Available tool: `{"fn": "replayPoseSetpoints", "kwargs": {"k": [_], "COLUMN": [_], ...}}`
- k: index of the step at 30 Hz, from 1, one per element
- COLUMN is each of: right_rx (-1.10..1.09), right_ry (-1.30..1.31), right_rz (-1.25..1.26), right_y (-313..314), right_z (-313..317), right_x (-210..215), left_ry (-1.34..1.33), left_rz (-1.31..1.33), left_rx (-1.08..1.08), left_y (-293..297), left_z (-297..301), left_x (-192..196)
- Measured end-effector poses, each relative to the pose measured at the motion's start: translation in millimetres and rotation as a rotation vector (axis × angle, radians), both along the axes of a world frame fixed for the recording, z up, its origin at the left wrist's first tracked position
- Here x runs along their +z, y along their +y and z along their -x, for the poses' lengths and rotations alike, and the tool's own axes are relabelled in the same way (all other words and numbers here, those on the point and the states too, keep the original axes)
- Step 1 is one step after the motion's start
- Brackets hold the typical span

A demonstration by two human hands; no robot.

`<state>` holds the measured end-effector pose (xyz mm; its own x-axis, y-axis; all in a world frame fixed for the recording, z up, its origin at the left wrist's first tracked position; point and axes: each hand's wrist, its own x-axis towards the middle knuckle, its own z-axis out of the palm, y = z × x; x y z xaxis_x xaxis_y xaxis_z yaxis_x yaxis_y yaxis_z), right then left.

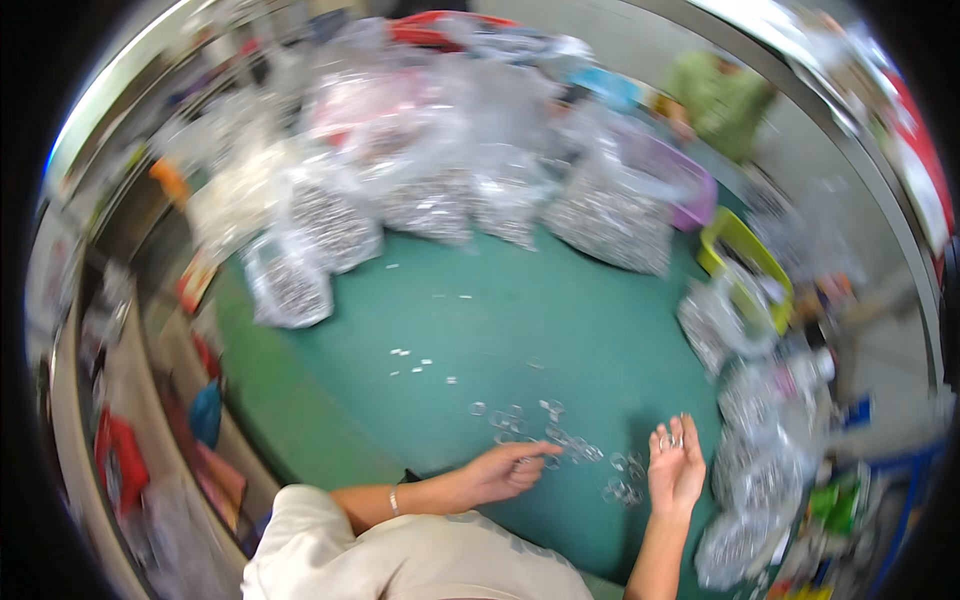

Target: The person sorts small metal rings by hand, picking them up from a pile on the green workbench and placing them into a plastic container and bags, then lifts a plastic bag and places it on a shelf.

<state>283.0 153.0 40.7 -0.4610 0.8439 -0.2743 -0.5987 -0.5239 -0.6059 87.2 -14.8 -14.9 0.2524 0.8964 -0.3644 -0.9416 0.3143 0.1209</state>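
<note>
Beige top: worn by the person at the near edge, with a pale bracelet [394,501] on the left wrist.
Left hand [508,470]: low over the surface, fingers curled and index finger extended to the loose rings; whether it grasps one I cannot tell.
Right hand [677,468]: raised, palm up and partly open, small silver metal rings at its fingers; gripped or merely resting, I cannot tell.
Loose silver metal rings [580,449]: scattered between and just beyond the hands, on the surface.
Green flat surface [470,320]: beneath all of these.
Small white flat pieces [404,353]: scattered beyond the rings.
Clear plastic bags of small silvery parts [335,222]: along the far edge and right side.
Yellow-green plastic basket [722,229]: far right, near the purple plastic basket [703,207].
Co-worker in green top [722,105]: beyond the baskets.
</note>
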Motion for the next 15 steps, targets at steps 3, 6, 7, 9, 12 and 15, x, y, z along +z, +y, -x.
{"fn": "replayPoseSetpoints", "kwargs": {"k": [3,6,7,9,12,15], "right_rx": [0.157,0.264,0.262,0.287,0.308,0.238], "right_ry": [0.003,0.038,0.002,-0.022,-0.024,0.048], "right_rz": [0.043,0.145,0.146,0.137,0.040,-0.188], "right_y": [-10.1,-13.7,-12.3,-5.7,17.4,63.5], "right_z": [53.5,110.5,131.5,178.9,250.0,326.9], "right_x": [-1.5,6.5,11.4,19.7,37.8,55.3], "left_ry": [0.025,0.050,0.052,0.044,0.018,0.031], "left_rz": [0.045,0.063,0.065,0.060,0.029,0.000], "left_rx": [0.034,0.064,0.080,0.121,0.178,0.225], "left_y": [-1.7,-8.9,-10.6,-17.2,-25.6,-27.8], "left_z": [2.3,8.9,11.2,18.9,31.6,44.0], "left_x": [8.3,16.0,16.4,13.1,5.3,-0.3]}}
